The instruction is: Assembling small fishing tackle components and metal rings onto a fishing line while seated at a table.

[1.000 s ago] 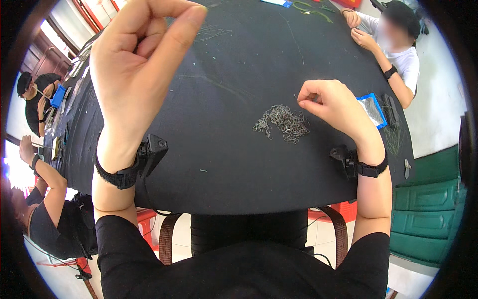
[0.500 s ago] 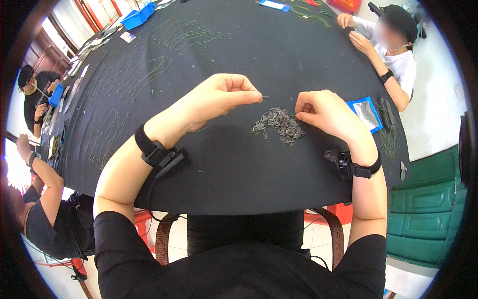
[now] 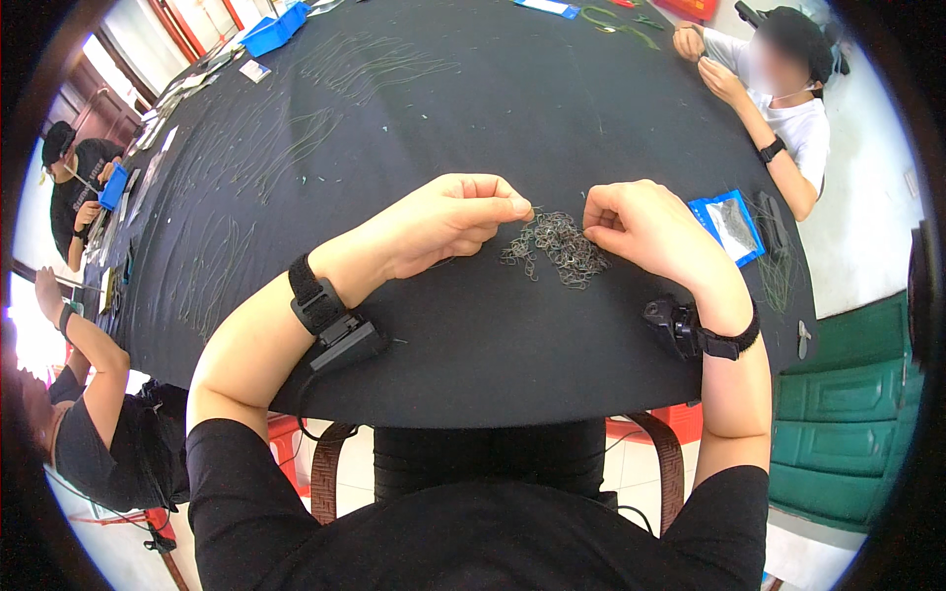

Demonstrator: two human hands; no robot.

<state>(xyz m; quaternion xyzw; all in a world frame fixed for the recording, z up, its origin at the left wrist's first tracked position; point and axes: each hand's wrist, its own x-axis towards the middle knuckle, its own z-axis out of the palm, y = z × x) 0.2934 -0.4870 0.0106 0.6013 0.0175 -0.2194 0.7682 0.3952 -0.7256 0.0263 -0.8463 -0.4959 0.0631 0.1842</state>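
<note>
One left hand (image 3: 458,219) and right hand (image 3: 641,227), fingers pressed together, contents indiscernible, flank piled metal loops (image 3: 564,248) on the worktop (image 3: 493,364).

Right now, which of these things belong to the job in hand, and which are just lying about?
Seemingly in use:
Pile of small grey wire loops, between the hands
Left hand, pinched near it
Right hand, at its right edge

Probably lying about:
Blue-edged packet, beside the right hand
Blue tray, top left
Thin strands, perhaps related
</note>
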